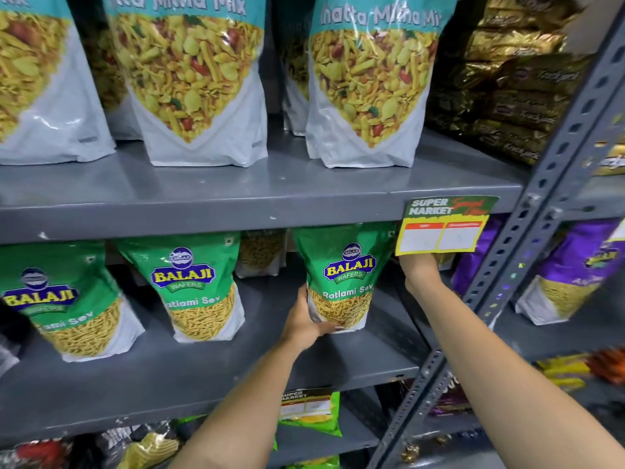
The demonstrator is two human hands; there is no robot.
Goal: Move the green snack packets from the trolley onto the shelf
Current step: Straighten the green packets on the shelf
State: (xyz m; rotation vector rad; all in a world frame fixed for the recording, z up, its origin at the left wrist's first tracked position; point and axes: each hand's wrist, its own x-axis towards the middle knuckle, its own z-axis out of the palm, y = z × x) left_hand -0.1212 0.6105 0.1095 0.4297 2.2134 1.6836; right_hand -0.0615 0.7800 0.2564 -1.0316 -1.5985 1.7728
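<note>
A green Balaji Ratlami Sev packet [345,275] stands upright on the grey middle shelf [169,377], right of centre. My left hand [306,321] grips its lower left corner from below. My right hand [419,270] reaches deep into the shelf to the right of that packet; its fingers are hidden behind a yellow price tag [443,228]. Two more green packets stand further left, one [196,286] upright and one [64,299] leaning. Another packet [260,252] sits at the back of the shelf. No trolley is in view.
Teal and white mix packets [189,79] fill the upper shelf [236,194]. Gold packets [507,89] are stacked at upper right. A grey perforated upright [507,282] divides the racks, with purple packets [568,272] beyond it. Mixed packets lie on the lower shelf.
</note>
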